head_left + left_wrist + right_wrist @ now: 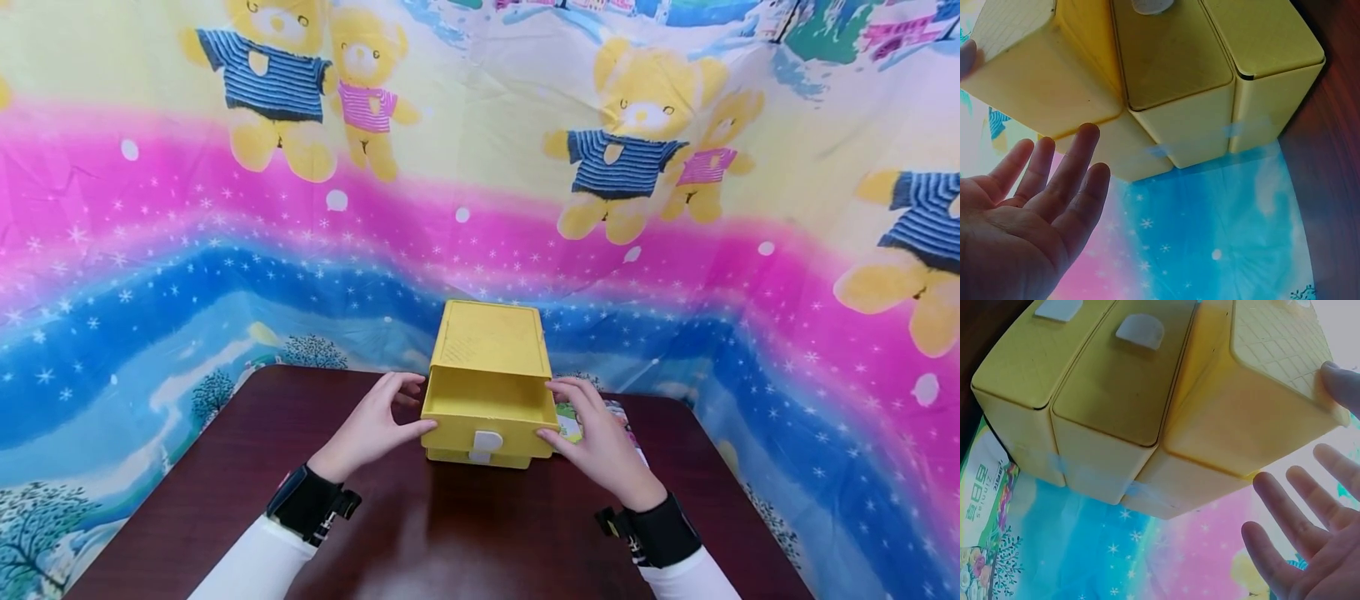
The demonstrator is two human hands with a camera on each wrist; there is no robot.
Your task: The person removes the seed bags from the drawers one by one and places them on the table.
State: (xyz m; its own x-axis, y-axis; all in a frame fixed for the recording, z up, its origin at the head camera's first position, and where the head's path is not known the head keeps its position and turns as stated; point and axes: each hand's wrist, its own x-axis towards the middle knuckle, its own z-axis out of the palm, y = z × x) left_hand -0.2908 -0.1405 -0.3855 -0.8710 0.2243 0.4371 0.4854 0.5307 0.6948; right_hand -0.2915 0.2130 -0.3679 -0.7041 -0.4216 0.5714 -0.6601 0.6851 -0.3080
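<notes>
A yellow drawer unit stands on the table, its top drawer pulled partly out towards me. The drawer front carries a pale tab handle. My left hand is at the drawer's left side, thumb at the front corner and fingers stretched out beside the wall. On the other side my right hand mirrors it, its thumb on the right front corner. In the right wrist view the fingers are straight and spread. Lower drawers sit closed in the left wrist view.
The dark brown table extends around the unit. A printed packet or sheet lies beside the unit on the right. Behind the table hangs a patterned cloth with bears and snowflakes.
</notes>
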